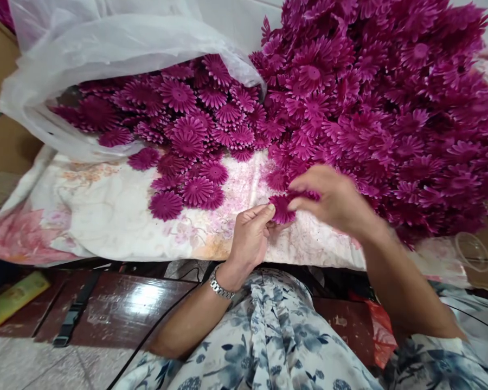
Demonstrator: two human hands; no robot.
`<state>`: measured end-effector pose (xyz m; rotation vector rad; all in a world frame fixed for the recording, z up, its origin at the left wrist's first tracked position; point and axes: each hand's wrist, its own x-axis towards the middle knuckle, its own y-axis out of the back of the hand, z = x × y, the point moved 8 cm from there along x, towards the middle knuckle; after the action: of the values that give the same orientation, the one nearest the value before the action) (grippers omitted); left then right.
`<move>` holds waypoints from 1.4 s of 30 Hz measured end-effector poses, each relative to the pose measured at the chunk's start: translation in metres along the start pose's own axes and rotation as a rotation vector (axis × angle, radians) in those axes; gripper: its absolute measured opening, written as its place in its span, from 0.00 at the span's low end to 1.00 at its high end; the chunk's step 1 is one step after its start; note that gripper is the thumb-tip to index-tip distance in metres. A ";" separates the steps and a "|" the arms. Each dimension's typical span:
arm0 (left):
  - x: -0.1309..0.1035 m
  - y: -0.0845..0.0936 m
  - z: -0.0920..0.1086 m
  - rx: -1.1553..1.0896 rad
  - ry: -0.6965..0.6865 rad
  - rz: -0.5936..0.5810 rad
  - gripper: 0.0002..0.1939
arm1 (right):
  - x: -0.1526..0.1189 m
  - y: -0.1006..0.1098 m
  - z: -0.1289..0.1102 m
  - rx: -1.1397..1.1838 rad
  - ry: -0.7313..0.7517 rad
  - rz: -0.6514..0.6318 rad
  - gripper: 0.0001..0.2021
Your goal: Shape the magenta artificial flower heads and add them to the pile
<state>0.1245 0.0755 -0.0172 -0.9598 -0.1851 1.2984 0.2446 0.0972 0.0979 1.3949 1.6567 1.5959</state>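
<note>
My left hand (250, 235) pinches a magenta artificial flower (282, 209) by its edge, between thumb and fingers, just above the cloth. Close to the flower's right side is my right hand (329, 197), smeared by motion. Its thumb and fingers curve toward the flower, and magenta petals show between them. I cannot tell whether those petals are held or lie behind the hand. Beyond my right hand rises a large heap of loose magenta flowers (374, 108). To the left of my hands, several flowers lie in small stacks (197, 190) on the cloth.
A floral cloth (117, 211) covers the work surface. At the back left, a translucent plastic bag (32, 97) lies with its mouth spread around more flowers. A clear round plastic piece (473, 252) sits at the right edge. Below is a dark wooden bench (117, 306) with a black strap (76, 311).
</note>
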 end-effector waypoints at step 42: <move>-0.004 0.004 0.004 0.016 -0.062 0.018 0.13 | -0.018 -0.029 -0.036 0.166 -0.007 0.264 0.10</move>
<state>0.1183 0.0740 -0.0157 -0.9099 -0.2138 1.3447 0.2104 0.0704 0.0737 1.7641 1.6905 1.6181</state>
